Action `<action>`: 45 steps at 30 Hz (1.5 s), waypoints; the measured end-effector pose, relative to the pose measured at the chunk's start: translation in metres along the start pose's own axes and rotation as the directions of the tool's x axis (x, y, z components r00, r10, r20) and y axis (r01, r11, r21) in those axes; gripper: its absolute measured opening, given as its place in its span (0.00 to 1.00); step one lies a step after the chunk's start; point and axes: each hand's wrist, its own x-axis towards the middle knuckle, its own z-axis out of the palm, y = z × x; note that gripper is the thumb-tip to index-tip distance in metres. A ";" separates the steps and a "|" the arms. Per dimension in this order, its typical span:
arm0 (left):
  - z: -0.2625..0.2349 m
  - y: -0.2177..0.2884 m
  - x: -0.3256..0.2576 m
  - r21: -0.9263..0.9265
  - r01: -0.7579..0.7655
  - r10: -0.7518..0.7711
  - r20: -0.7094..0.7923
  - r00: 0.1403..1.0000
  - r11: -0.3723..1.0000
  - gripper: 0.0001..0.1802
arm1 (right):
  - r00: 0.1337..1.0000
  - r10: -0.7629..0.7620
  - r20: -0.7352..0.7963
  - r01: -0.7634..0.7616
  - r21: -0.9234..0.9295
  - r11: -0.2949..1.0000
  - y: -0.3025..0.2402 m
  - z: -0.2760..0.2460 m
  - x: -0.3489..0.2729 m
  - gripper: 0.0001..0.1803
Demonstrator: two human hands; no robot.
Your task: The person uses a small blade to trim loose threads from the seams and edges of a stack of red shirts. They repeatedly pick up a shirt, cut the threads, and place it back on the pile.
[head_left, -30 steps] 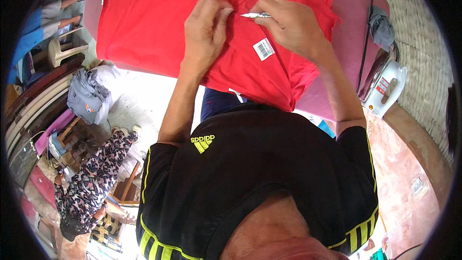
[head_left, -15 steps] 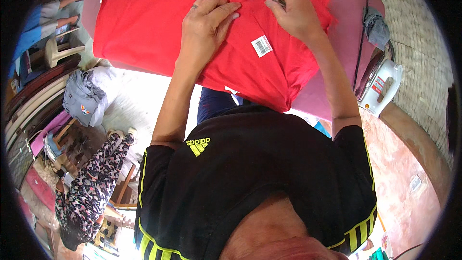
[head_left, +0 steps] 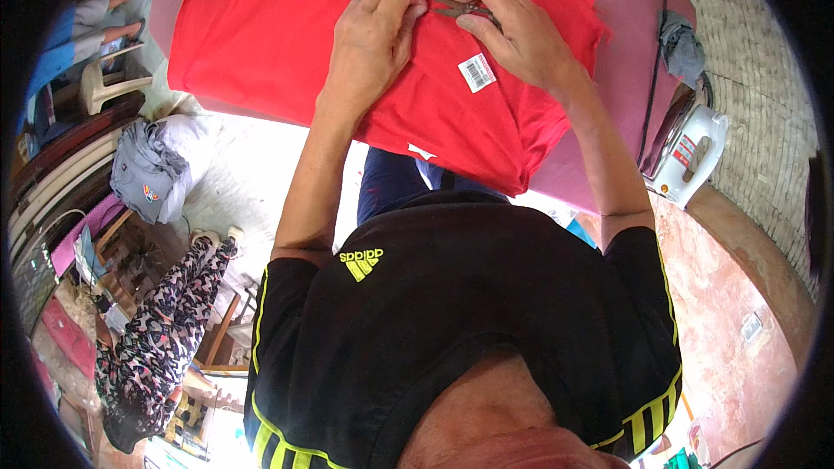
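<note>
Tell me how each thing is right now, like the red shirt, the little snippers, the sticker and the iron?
Red shirt: spread flat on the pink board, hem hanging over the near edge.
Left hand: pressing the cloth down, fingers bent.
Right hand: holding the snippers.
Snippers: held low against the shirt; open or shut, cannot tell.
Barcode sticker: stuck on the shirt.
White iron: parked at the board's right end, untouched.

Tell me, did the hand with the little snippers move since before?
Yes. The right hand with the snips slid up, away from the white sticker on the red shirt.
</note>
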 end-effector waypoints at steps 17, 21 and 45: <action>-0.009 -0.001 -0.018 -0.306 0.300 -0.322 -0.024 0.946 0.904 0.05 | 0.965 0.150 0.215 -0.196 0.211 0.958 0.009 -0.012 0.003 0.09; -0.015 0.010 -0.020 -0.307 0.327 -0.333 0.034 0.942 0.894 0.10 | 0.989 0.101 0.111 -0.143 0.488 0.861 0.019 -0.003 0.000 0.10; -0.023 0.021 -0.014 -0.549 0.428 -0.493 0.033 0.869 0.718 0.04 | 0.997 0.011 0.074 -0.009 -0.029 1.000 -0.002 -0.001 -0.004 0.11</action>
